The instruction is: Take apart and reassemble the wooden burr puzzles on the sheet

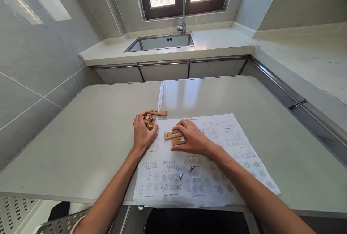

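Observation:
My left hand (142,132) is curled around a small cluster of wooden blocks (149,122) left of the paper sheet. Just behind it, a flat wooden piece with dark marks (162,113) lies on the table. My right hand (191,138) rests over the sheet with its fingers bent on two flat, slotted wooden pieces. One is a narrow strip (168,135), the other a wider piece (177,141) nearer to me. The large white sheet (211,176) shows printed diagrams and has small tears near its lower middle.
The pale table (108,125) has a seam running away from me. Beyond its far edge is a counter (217,40) with a sink (162,42) and a tall faucet (183,9) under a window. A perforated chair (65,223) is at the lower left.

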Demonstrator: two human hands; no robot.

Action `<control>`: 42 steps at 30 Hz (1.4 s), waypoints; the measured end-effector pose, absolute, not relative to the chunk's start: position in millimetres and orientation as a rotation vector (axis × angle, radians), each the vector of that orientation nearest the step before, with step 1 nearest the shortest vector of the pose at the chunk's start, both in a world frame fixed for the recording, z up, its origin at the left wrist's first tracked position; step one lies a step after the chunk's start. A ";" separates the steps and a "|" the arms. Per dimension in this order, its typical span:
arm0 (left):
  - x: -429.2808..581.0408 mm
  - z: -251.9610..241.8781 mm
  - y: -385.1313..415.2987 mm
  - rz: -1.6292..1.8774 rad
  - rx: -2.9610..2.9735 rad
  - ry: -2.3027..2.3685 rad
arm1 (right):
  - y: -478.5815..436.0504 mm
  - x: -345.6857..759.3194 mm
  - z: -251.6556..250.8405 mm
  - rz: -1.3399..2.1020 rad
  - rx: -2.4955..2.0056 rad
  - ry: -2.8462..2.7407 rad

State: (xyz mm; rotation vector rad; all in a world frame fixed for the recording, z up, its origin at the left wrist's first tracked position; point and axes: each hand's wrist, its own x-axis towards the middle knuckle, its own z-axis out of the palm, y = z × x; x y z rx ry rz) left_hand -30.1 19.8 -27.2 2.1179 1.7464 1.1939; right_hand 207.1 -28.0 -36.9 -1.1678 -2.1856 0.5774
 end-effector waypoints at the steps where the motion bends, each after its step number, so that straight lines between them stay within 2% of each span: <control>1: -29.7 -27.1 19.1 1.186 2.140 1.766 | -27.8 207.4 -37.5 0.586 -1.168 -2.192; 5: -26.9 -24.3 14.3 1.220 2.262 1.788 | -26.7 206.2 -39.5 0.609 -1.208 -2.170; 10: -19.1 -18.7 4.8 1.374 2.423 1.589 | -25.8 204.4 -41.0 0.571 -1.249 -2.158; 21: -3.9 -20.3 -11.8 1.170 2.670 1.191 | -25.2 203.1 -51.8 0.427 -1.230 -2.165; 29: -1.2 -18.2 -13.0 1.243 2.650 1.036 | -25.0 200.6 -50.1 0.324 -1.330 -2.116; 35: 1.6 -19.1 -15.9 1.212 2.599 1.091 | -27.5 200.4 -44.4 0.659 -1.396 -1.852; 42: 2.1 -24.2 -18.2 1.136 2.230 1.148 | -31.9 197.6 -20.9 1.084 -1.219 -1.450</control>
